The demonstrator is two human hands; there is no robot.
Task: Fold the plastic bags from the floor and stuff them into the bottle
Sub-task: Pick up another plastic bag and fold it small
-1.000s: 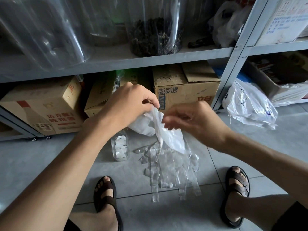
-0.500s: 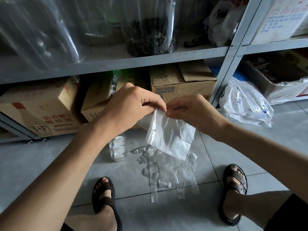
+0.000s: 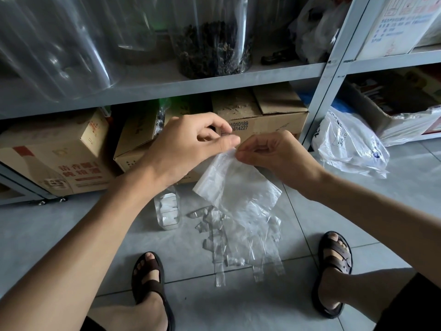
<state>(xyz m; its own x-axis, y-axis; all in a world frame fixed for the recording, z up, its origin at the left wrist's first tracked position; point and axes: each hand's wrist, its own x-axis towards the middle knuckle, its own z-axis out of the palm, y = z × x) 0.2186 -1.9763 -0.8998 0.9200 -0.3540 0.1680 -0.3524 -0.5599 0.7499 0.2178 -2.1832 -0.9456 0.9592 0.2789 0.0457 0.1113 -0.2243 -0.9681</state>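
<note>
The hands meet in mid-air in front of the shelf: the left hand and the right hand each pinch the top edge of one clear bag between thumb and fingertips. The two pinches almost touch at one corner, and the other fingers are curled. Held so, the bag hangs free below the hands, slack and a little skewed, its lower end dangling over the pile of other clear bags on the floor. I judge the high grip is there to let the bag's own weight pull the film flat, since thin plastic folds more cleanly hanging straight than lying crumpled. The close pinches suggest the person is matching edges before a first fold (whether the mouth is being opened or pressed closed I cannot tell). The bottle appears to stand upright on the floor just left of the pile, below the left wrist and apart from both hands, its neck hidden behind that wrist. That puts it within easy reach for stuffing. It seems to hold some plastic already, though its clear wall makes that uncertain. The pile lies just ahead of the feet, so the next bag is also close by.
</note>
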